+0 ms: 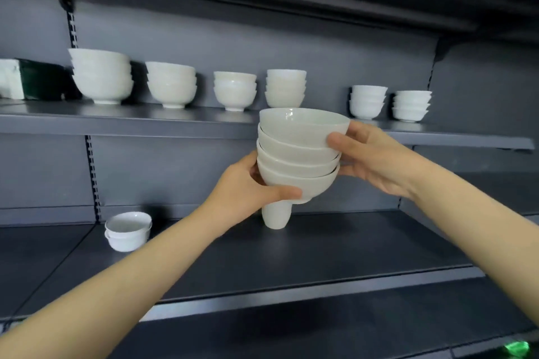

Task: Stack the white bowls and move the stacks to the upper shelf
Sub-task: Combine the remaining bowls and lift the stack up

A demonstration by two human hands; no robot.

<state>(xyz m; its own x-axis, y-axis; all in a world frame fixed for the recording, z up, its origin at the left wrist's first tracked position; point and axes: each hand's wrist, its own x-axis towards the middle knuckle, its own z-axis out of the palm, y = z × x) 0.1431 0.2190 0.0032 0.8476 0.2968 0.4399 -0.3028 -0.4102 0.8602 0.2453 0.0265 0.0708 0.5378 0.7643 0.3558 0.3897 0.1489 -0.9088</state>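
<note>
**Item:** stack of four white bowls (300,154). Glazed ceramic, smooth and round-walled, with a narrow foot ring; nested and leaning slightly. It is held in the air, in front of the upper shelf's (116,122) front lip and above the lower shelf (320,256).

**Grip:** the left hand (248,186) holds the bottom bowl, fingers (256,173) curled round its left side, thumb across the front just above the foot. The right hand (370,160) holds the right side, thumb pressed on the top bowl's wall, fingers (350,169) curled behind the lower rims.

**Directly below the stack:** a tall plain white cup (275,217) stands on the lower shelf, its top hidden.

**Down-left of the stack:** two small nested bowls (128,230).

**Shelves:** dark matte metal, flat, with straight paler lips.

**Behind the stack:** six shelved stacks in a row. The nearest stack (285,89) is just behind the top rim. A wide gap separates it from the two small stacks (368,102) up-right.
</note>
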